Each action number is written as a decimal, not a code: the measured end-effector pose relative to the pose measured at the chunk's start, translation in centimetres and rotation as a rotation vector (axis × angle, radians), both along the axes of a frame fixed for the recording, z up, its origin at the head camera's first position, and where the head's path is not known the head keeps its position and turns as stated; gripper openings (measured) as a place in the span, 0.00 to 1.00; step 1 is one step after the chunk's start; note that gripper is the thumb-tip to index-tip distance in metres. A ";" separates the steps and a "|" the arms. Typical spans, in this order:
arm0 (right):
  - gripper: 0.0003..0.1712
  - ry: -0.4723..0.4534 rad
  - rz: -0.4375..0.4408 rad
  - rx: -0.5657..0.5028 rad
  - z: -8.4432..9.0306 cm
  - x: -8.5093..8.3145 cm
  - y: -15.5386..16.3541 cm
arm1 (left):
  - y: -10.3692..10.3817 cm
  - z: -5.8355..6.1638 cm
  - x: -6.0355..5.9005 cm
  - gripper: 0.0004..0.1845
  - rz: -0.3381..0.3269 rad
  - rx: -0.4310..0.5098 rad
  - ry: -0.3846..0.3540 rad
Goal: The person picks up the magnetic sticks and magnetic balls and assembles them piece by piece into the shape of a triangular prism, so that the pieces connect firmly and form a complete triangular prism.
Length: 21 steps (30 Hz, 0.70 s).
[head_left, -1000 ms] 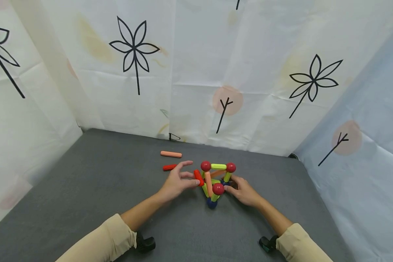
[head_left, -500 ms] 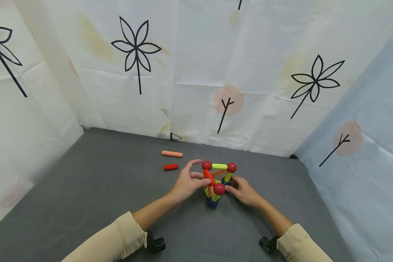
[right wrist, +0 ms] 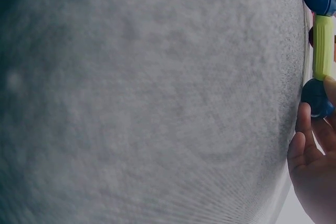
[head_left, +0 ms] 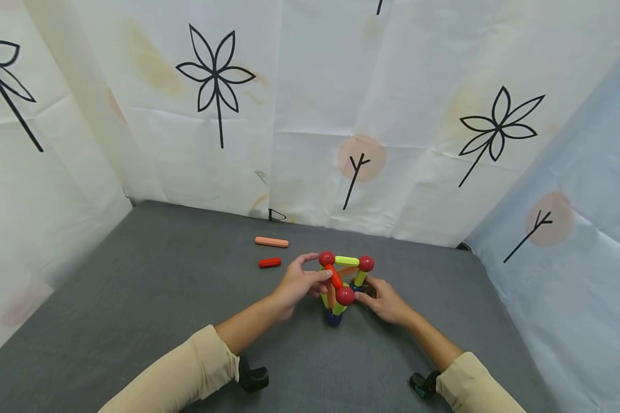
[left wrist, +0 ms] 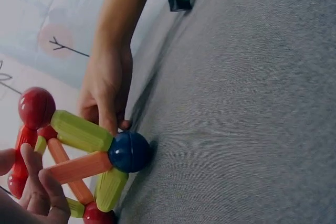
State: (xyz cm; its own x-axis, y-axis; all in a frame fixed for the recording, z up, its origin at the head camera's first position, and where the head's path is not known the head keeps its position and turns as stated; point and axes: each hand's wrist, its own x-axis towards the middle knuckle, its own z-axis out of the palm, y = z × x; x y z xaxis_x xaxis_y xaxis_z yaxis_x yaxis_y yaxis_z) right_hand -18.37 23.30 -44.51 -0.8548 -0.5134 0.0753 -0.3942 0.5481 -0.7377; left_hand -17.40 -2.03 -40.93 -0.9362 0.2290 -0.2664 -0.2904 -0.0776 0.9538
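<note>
A frame of magnetic rods and balls stands on the grey surface. Its top carries red balls [head_left: 345, 296], a yellow-green rod [head_left: 347, 261] and a red rod [head_left: 334, 276] that spans two of the balls. My left hand [head_left: 297, 285] pinches this red rod between thumb and fingers, one finger reaching to the rear red ball [head_left: 326, 258]. Orange rods [left wrist: 79, 167] run diagonally down the sides to a blue ball [left wrist: 130, 151] at the base. At the base's right, my right hand [head_left: 386, 302] holds another blue ball [right wrist: 316, 99] with thumb and fingertips.
Behind my left hand lie a loose red rod [head_left: 270, 263] and a loose orange rod [head_left: 271, 242]. White cloth walls [head_left: 310, 115] with plant drawings enclose the grey surface [head_left: 186, 275] at the back and sides.
My left hand has moved right with the red rod, from beside the frame to its top. The rod now lines up between two red balls. My right hand has stayed in place.
</note>
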 end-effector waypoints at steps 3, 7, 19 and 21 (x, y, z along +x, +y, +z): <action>0.22 -0.002 0.001 0.006 0.0 0.0 0.0 | -0.1 0.0 -0.4 0.36 -0.012 -0.019 -0.020; 0.23 -0.002 0.003 -0.002 0.1 0.1 -0.1 | -0.5 -0.3 -0.6 0.32 -0.050 -0.026 0.050; 0.19 0.030 0.032 0.010 0.5 0.5 0.1 | -2.8 -3.8 1.3 0.53 -0.380 -0.449 0.460; 0.18 0.042 0.040 0.029 0.4 0.5 0.2 | -2.6 -4.0 1.4 0.57 -0.373 -0.464 0.470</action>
State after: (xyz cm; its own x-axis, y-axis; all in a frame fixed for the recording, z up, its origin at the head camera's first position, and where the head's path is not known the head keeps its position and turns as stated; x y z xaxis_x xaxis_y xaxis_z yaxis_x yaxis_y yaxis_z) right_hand -17.84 23.55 -44.08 -0.8299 -0.5497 0.0949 -0.4462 0.5521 -0.7043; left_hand -15.98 -4.63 -44.90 -0.8573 0.5148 -0.0045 0.2267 0.3854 0.8945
